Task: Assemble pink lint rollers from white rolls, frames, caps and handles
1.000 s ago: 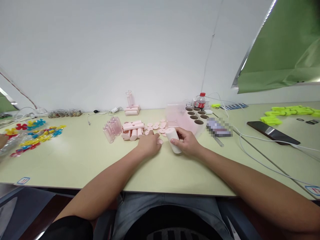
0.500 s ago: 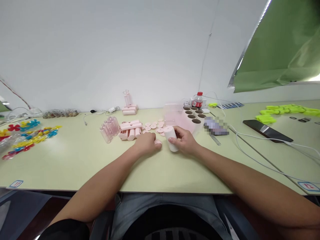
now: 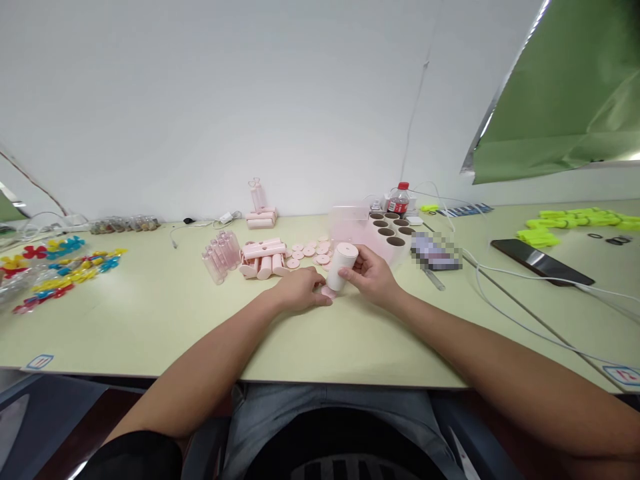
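Observation:
A white paper tube point(image 3: 342, 268) with a pale pink cap on its upper end is in my right hand point(image 3: 374, 277), thumb and fingers closed round it. It tilts, its lower end toward my left hand point(image 3: 301, 291). My left hand pinches a pink disc point(image 3: 328, 292) between thumb and fingers at the tube's lower end; whether disc and tube touch I cannot tell. Several loose pink discs point(image 3: 310, 251) lie just beyond my hands. Left of them is a pile of pink cylinders point(image 3: 265, 257), with clear pink tubes point(image 3: 221, 257) beside it.
A translucent pink bag point(image 3: 360, 230) and several open brown cardboard tubes point(image 3: 395, 241) stand at the back right, near a cola bottle point(image 3: 399, 201). A pixelated item point(image 3: 437, 252), a phone point(image 3: 540, 262) and white cables lie farther right. Colourful plastic pieces point(image 3: 70, 270) are at the far left.
My left hand has moved right with the pink disc, up to the tube. My right hand has raised and tilted the tube, its lower end now toward the left.

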A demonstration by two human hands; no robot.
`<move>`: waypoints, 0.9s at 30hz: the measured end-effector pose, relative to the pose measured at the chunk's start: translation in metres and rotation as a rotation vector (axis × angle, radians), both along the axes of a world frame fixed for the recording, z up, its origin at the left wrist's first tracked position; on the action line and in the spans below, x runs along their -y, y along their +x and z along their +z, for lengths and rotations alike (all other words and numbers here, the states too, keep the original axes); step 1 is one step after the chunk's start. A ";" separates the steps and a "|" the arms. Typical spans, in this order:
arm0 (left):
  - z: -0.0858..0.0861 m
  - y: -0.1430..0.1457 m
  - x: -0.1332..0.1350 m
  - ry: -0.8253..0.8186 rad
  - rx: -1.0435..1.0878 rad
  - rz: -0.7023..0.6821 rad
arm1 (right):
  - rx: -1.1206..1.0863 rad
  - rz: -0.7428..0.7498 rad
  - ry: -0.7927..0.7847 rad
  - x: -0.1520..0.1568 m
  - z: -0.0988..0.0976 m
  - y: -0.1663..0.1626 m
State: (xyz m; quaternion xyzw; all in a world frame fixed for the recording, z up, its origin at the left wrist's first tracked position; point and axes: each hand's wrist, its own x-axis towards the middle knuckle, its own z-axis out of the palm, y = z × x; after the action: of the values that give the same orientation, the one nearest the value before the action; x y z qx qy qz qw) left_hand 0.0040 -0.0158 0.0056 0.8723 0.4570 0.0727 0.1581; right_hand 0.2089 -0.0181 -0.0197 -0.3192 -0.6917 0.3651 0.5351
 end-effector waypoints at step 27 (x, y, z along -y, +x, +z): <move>0.002 -0.005 -0.002 -0.121 0.044 0.020 | 0.238 0.058 -0.105 0.005 -0.004 -0.013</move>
State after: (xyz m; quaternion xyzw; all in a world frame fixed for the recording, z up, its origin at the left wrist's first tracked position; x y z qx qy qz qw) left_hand -0.0007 -0.0136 0.0075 0.8547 0.4656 0.0654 0.2199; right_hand 0.1955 -0.0236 -0.0238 -0.3677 -0.7393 0.3755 0.4210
